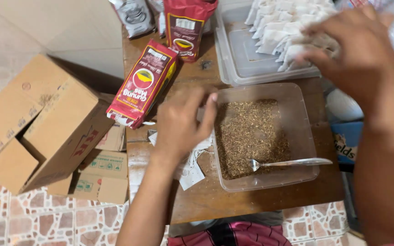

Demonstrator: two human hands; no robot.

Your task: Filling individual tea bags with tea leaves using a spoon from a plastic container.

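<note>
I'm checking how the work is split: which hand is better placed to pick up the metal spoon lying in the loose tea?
Probably the left hand: it is at the clear plastic tub holding the metal spoon, while the right hand is on the white paper sachets.

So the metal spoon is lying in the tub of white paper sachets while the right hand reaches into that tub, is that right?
Not quite. The head view shows the metal spoon lying in the clear tub of loose brown tea, nearer the person. The right hand does reach into the tub of white paper sachets behind it.

Home packing corner — patterned floor tiles (46, 218), small wooden table (215, 196), cardboard boxes (46, 123)
</note>
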